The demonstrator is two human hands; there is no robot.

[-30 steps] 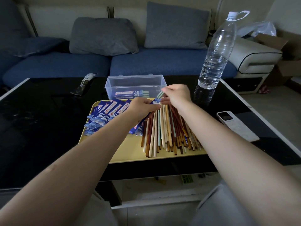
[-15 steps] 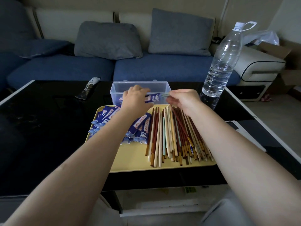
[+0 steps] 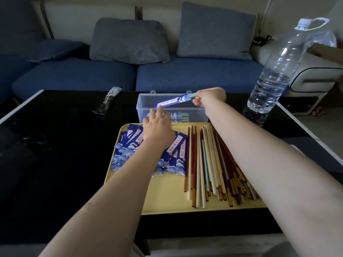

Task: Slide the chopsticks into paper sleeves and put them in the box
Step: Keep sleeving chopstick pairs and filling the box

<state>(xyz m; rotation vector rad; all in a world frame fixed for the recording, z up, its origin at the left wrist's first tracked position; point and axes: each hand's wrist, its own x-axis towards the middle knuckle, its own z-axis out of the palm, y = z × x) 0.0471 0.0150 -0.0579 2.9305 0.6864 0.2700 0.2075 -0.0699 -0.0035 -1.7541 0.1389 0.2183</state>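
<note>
A: What is seen at the far left of the black glass table (image 3: 55, 164)?

B: A small dark packet (image 3: 108, 101) is seen lying flat there, well apart from everything else.

A: And nearer the middle?

B: A yellow tray (image 3: 167, 199) is set at the near edge. Its left half is covered by a fan of blue paper sleeves (image 3: 128, 151), printed with waves and red-and-white labels. The left hand (image 3: 157, 129) is held above them with fingers spread and relaxed; nothing is gripped, and its fingertips are reaching toward the near wall of the box.

A: Where is the box placed?

B: A clear plastic box (image 3: 196, 113) is placed just beyond the tray's far edge. A few sleeved pairs (image 3: 178, 116) are already laid inside, on its bottom.

A: And the pair being handled?

B: A sleeved pair of pale green chopsticks (image 3: 174, 101) is held tilted over the box's open top, its low end toward the left. The bare green ends are pinched by the right hand (image 3: 208, 98).

A: What is found further right?

B: Loose chopsticks (image 3: 209, 164) in white, red-brown, green and amber are piled on the tray's right half, partly hidden by the right forearm. A clear water bottle (image 3: 278, 71), partly filled, is stood upright at the far right of the table.
</note>
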